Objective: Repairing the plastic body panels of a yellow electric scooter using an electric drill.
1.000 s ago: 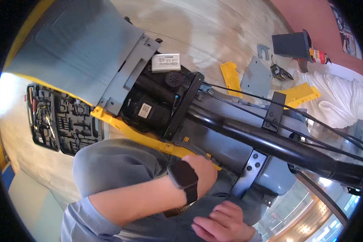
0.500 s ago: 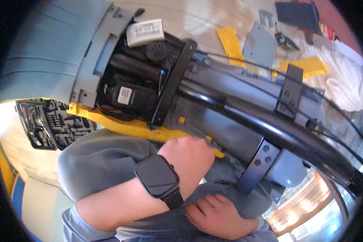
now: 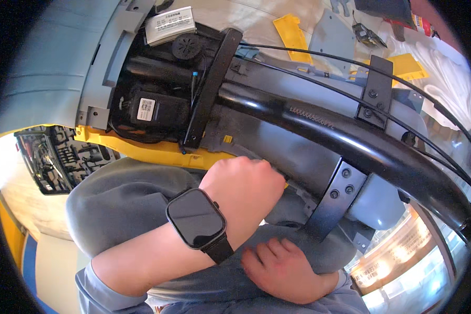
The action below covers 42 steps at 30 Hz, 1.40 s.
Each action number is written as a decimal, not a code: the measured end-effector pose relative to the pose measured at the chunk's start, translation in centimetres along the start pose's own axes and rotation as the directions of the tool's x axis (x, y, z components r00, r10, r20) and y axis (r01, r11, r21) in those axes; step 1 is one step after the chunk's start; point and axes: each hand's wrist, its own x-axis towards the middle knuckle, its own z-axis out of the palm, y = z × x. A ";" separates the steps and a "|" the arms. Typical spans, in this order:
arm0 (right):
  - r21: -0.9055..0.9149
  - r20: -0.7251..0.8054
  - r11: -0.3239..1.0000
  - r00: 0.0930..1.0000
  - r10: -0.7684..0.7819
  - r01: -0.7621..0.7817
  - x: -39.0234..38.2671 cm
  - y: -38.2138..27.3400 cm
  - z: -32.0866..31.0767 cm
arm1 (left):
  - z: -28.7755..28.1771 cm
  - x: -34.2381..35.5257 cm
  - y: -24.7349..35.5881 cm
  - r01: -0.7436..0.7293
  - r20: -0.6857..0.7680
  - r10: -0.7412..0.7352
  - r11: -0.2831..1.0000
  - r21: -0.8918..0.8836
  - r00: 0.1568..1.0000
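My left hand (image 3: 244,187), with a black square watch (image 3: 196,219) on the wrist, is closed in a fist at the near edge of a scooter-like frame. Its fingertips are out of sight, and whatever they hold is hidden. The fist overlaps the end of the yellow trim strip (image 3: 167,157) and the grey body panel (image 3: 282,141). My right hand (image 3: 285,269) lies on my trouser leg, fingers loosely bent and a little apart, holding nothing. Beyond both hands runs a thick black tube (image 3: 319,125) with a black bolted bracket (image 3: 334,196).
Left of the tube is a compartment with a black box (image 3: 159,115) and a white label card (image 3: 170,25). Black cables (image 3: 309,51) pass over the frame. A tool case (image 3: 63,157) lies open at left. Yellow panels (image 3: 293,39) and clear plastic sheeting (image 3: 445,68) lie on the floor.
The view has shifted, so the frame sits higher and further left in it. My left fist has turned slightly and stays by the yellow trim. My right hand still rests on my leg.
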 end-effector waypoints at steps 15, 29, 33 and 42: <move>0.024 0.028 0.995 0.995 0.100 -0.101 0.5 0.7 -2.1 | 1.8 1.5 0.8 -0.010 0.111 -0.029 0.942 0.335 0.993; 0.066 0.212 0.992 0.973 0.090 -0.106 -0.9 2.3 -1.5 | 2.1 3.1 1.7 0.013 0.171 -0.078 0.937 0.350 0.982; 0.014 0.246 0.994 0.964 0.099 -0.105 -0.9 2.1 -0.6 | 1.6 3.2 1.6 0.027 0.114 -0.071 0.938 0.347 0.991; 0.012 0.197 0.998 0.979 0.051 -0.055 0.0 0.7 -0.4 | -0.2 -0.4 1.2 0.073 0.188 -0.164 0.907 0.414 0.968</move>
